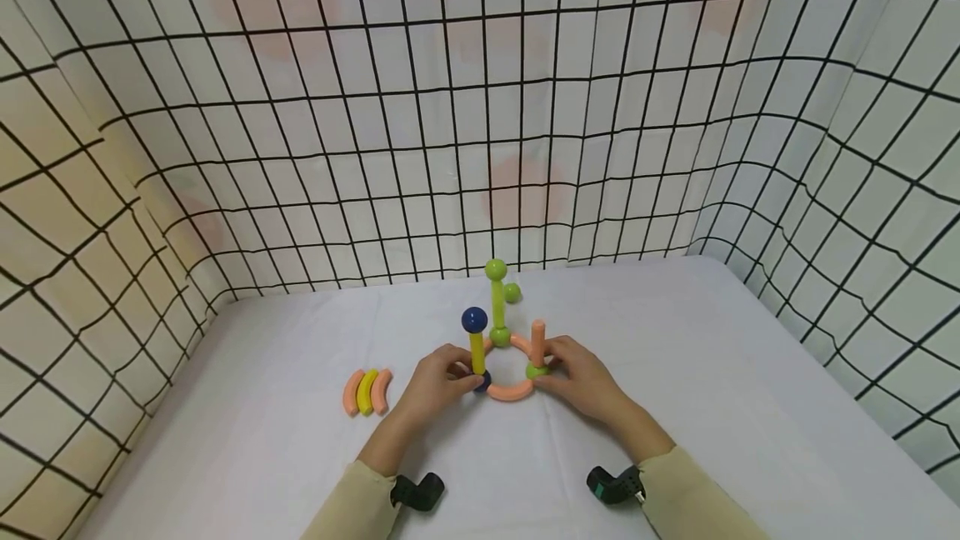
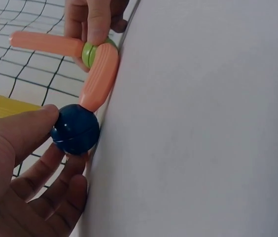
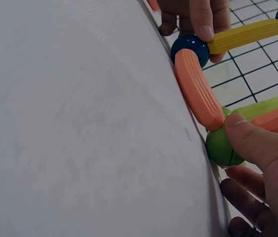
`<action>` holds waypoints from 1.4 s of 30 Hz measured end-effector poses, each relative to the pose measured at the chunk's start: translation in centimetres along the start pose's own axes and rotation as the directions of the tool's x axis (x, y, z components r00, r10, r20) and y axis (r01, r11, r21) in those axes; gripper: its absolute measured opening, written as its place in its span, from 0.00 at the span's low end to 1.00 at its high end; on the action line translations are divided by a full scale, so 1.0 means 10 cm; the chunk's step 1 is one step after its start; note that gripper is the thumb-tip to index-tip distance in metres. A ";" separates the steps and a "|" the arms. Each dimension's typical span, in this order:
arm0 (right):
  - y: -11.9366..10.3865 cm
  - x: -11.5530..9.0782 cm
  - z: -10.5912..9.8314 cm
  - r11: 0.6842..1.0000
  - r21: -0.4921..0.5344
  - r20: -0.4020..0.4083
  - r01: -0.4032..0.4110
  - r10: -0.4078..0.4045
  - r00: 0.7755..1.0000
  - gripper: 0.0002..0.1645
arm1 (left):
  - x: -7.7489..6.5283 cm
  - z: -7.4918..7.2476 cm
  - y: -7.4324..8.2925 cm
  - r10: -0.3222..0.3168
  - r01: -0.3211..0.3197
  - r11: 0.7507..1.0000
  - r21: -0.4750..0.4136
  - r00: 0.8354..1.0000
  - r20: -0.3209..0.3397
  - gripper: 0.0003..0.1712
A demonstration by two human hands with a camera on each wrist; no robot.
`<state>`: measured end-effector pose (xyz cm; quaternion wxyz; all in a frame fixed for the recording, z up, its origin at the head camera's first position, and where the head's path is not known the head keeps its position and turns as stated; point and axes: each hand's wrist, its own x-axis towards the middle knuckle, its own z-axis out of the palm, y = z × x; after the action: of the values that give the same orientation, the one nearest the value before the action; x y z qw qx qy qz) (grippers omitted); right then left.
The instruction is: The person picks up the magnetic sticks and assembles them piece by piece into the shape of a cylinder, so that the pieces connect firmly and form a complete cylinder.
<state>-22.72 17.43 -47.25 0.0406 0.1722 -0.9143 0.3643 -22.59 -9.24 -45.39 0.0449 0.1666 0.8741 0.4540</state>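
Note:
A ring of curved orange rods [image 1: 510, 392] joined by balls lies on the white table. My left hand [image 1: 437, 379] pinches the ring's dark blue ball [image 2: 76, 129] between thumb and fingers. From that ball rises a yellow rod [image 1: 477, 353], topped by another dark blue ball [image 1: 474, 320]. On the other side my right hand [image 1: 581, 377] grips a green ball [image 3: 222, 148], where a straight orange rod [image 1: 537, 342] stands with a bare top. At the back of the ring, a green ball [image 1: 500, 336] carries an upright green rod [image 1: 497, 304] with a green ball [image 1: 496, 270] on top.
Left of the ring lie two curved orange rods [image 1: 353, 392] with a curved yellow rod [image 1: 366, 392] between them. A green ball [image 1: 512, 292] shows behind the green upright. White walls with black grid netting [image 1: 450, 140] enclose the table's back and sides.

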 end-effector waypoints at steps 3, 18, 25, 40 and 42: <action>-0.01 0.02 0.02 1.000 0.004 0.004 -0.007 0.007 1.000 0.20 | -0.01 -0.02 -0.02 0.000 0.000 1.000 -0.010 1.000 -0.014 0.15; -0.06 0.03 0.01 1.000 -0.012 -0.002 0.012 -0.012 1.000 0.20 | -0.01 -0.02 -0.10 -0.030 0.028 0.999 -0.043 0.999 -0.032 0.15; -0.05 0.03 0.02 0.999 -0.007 -0.005 0.043 -0.043 0.999 0.19 | -0.04 -0.02 -0.11 -0.012 0.010 0.999 -0.037 0.999 -0.051 0.15; -0.03 0.05 -0.08 1.000 0.001 0.108 0.026 -0.026 0.994 0.22 | -0.05 0.00 -0.14 0.015 -0.020 0.998 -0.055 0.997 -0.075 0.13; -0.01 0.05 -0.15 1.000 0.028 0.157 0.010 -0.014 0.988 0.25 | -0.05 0.01 -0.15 0.018 -0.022 0.998 -0.059 0.997 -0.076 0.13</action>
<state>-23.25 18.21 -46.02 -0.0315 0.2064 -0.9086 0.3616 -22.48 -10.15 -46.66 0.0124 0.1568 0.8595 0.4863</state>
